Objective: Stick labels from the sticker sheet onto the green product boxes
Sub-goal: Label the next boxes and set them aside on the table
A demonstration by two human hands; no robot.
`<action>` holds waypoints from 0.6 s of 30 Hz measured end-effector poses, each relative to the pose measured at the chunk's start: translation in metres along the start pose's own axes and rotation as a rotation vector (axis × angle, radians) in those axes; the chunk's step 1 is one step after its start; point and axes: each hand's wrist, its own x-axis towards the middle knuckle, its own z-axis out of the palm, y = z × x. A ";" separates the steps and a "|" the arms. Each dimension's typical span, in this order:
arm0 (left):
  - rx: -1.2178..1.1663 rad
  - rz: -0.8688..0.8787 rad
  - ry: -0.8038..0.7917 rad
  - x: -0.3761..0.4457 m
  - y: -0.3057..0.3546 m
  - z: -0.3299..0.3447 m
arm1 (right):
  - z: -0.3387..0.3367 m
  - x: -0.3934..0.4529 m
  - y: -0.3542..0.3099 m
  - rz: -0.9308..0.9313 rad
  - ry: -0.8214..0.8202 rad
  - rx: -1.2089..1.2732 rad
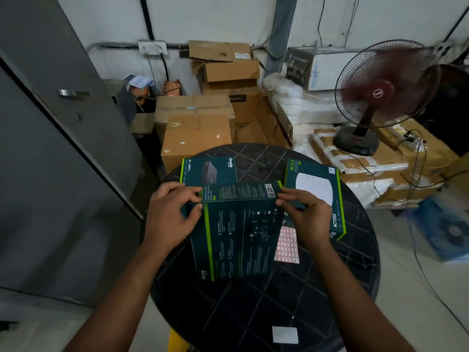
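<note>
While both hands work at its far end, a dark green cardboard box [236,237] with lime edge stripes and fine white print lies flat near the middle of the round black table [266,301], whose top is moulded in a diamond lattice. The left hand [172,214] curls round the box's far left corner, thumb on the top face. The right hand [304,214] pinches the far right corner between thumb and bent fingers. Just beside the box's right edge, partly tucked under it, lies the sticker sheet [288,243], a grid of small pink-bordered labels. Two more green boxes rest toward the table's far edge: one [210,170] at far left, another [319,194] at far right, printed with a white disc. A white square [284,335] sits at the near edge.
</note>
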 end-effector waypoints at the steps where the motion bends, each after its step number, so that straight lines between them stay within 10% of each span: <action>1: 0.114 0.083 -0.073 0.005 0.014 0.002 | 0.002 -0.003 0.000 -0.001 -0.003 0.017; 5: 0.454 0.276 -0.518 0.026 0.073 0.043 | 0.008 -0.010 0.009 0.053 -0.087 0.193; 10: 0.536 0.285 -0.449 0.039 0.080 0.067 | 0.020 -0.028 0.045 0.528 -0.072 0.633; 14: 0.551 0.283 -0.408 0.036 0.060 0.054 | 0.037 -0.061 0.131 0.637 -0.476 -0.304; 18: 0.580 0.256 -0.452 0.037 0.041 0.039 | 0.056 -0.100 0.178 0.550 -0.961 -0.691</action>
